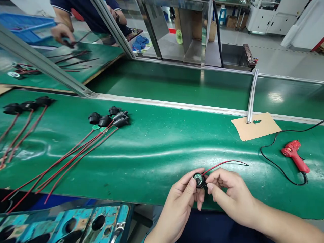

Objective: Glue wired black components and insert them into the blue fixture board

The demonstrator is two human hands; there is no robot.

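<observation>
My left hand (181, 199) grips a small round black part (198, 180) with a green circuit board in its face, thumb and fingers around its rim. A red wire (222, 162) runs from this part up and to the right, ending in a dark tip. Close against the right side of the part is my right hand (227, 192), its thumb and index finger near the rim. Whether those fingertips pinch anything small is unclear. Several black round parts with red wires (105, 120) lie grouped on the green mat (157, 135) to the left.
A red glue gun (295, 156) with a black cord lies at right, near a cardboard piece (255, 127). More wired black parts (29, 106) are far left. A turquoise fixture (101, 219) stands lower left. Behind metal bars, another person's hand (63, 33) works over wires.
</observation>
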